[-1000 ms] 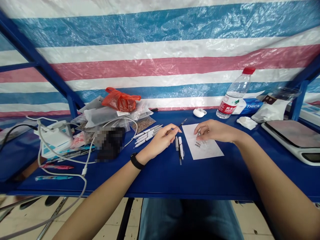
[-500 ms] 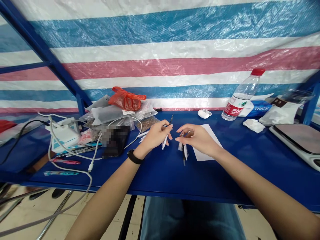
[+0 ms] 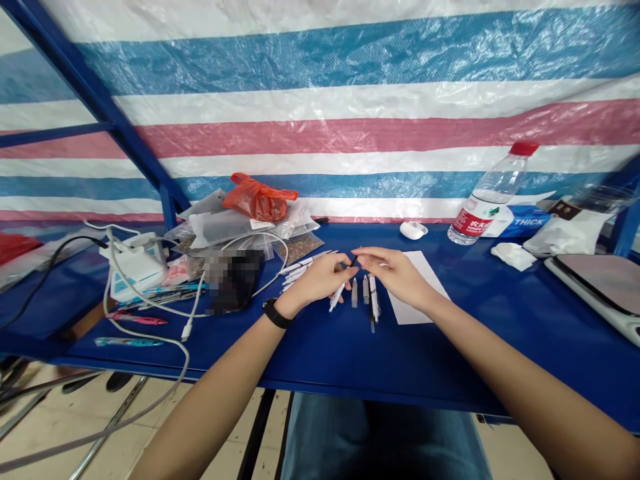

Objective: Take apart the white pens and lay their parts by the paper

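Observation:
My left hand (image 3: 320, 280) is closed around a white pen (image 3: 338, 295) with a dark tip, held slanted just above the blue table (image 3: 330, 347). My right hand (image 3: 395, 272) meets it from the right, thumb and forefinger pinched at the pen's upper end; whether a small part sits in the pinch I cannot make out. Below the hands lie loose pen parts (image 3: 365, 293) on the table, beside a white paper sheet (image 3: 417, 293). More white pens (image 3: 300, 267) lie behind my left hand.
Plastic bags and an orange bag (image 3: 257, 200) are piled at the back left, by a charger with cables (image 3: 135, 267) and coloured pens (image 3: 133, 320). A water bottle (image 3: 487, 197), an earbud case (image 3: 413, 230), tissues (image 3: 513, 255) and a scale (image 3: 600, 280) stand at the right.
My left hand picked up a pen from the table and my right hand left the paper sheet, moving left to meet it. The view shifted a little to the left.

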The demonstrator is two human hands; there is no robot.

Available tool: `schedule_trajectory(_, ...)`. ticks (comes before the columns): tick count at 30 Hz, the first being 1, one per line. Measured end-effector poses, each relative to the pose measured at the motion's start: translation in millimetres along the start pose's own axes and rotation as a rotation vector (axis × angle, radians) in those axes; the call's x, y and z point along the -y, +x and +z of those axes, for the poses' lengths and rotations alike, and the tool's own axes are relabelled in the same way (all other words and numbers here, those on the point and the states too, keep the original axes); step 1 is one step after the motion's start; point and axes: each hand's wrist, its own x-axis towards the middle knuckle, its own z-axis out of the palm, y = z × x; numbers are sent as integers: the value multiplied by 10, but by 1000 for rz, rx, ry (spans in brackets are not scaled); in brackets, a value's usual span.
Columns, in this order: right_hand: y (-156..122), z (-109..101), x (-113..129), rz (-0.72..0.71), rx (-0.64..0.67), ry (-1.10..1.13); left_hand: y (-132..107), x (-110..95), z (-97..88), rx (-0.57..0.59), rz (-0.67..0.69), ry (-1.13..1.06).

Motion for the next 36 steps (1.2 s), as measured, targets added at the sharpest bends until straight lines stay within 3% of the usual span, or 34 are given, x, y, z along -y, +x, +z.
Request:
schedule_trajectory(2,4,26,0,3,-35,10,-6,-7,-16,14,26,-9)
schedule_trajectory(5,25,-39,14,-7,-227,-4,-14,-15,-42,12,9,-13)
schedule_trajectory(7,40,-129,26,-18,-380,-23,-8,1,-58,-38,1,32)
schedule_trajectory(9,43,-203,40,-31,-450,-43,10,39,-67,-125,-3,97)
schedule_trajectory(12,11,-212,59,-43,-343,-85,47,112,-67,-198,-28,144)
schedule_trajectory(17,-72,-64,80,-91,-9,-253,63,147,-58,-180,-3,151)
schedule_trajectory(21,-94,-25,87,-143,113,-352,30,75,-51,-163,-11,146)
schedule_trajectory(29,-28,-184,-5,-69,127,-139,18,47,-29,-162,28,188)
schedule_trajectory(36,54,-299,-147,110,76,123,25,11,-3,-203,24,322)
